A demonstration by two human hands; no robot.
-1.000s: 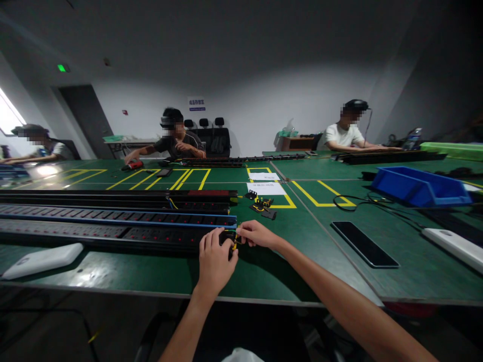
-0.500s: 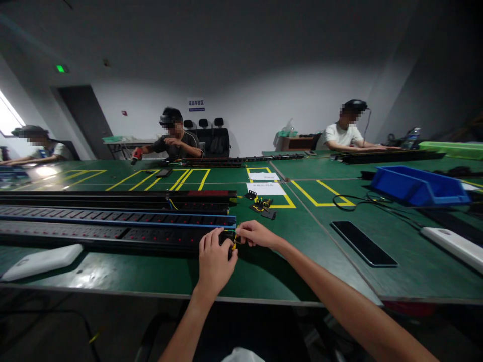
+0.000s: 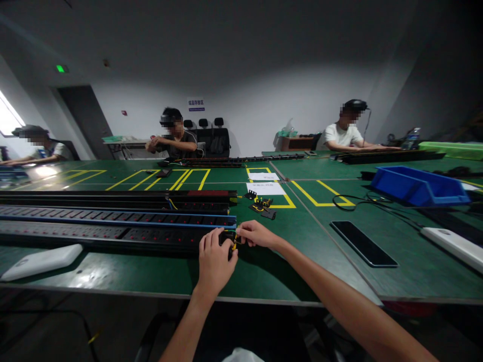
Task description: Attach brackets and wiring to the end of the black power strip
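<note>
My left hand (image 3: pixel 216 255) is wrapped over the right end of the nearest long black power strip (image 3: pixel 158 240), its thumb by the open end. At that same end, my right hand (image 3: pixel 256 235) pinches a thin yellow wire (image 3: pixel 235 240); the exact spot between the fingertips is partly hidden. Another strip with a blue edge (image 3: pixel 181 219) lies just behind, parallel to it. Small black brackets with yellow wire (image 3: pixel 264 207) rest on the table beyond my right hand.
A black phone (image 3: pixel 363 244) and a white power bank (image 3: pixel 455 246) lie to the right, with a blue bin (image 3: pixel 418 187) behind them. At left sits a white rounded object (image 3: pixel 43 261). Paper sheets (image 3: pixel 266 188) lie mid-table. Several co-workers sit across the green table (image 3: pixel 302 281).
My hands hold nearly the same pose at the strip's end. Across the table, a co-worker has drawn a hand with a red tool in toward the body.
</note>
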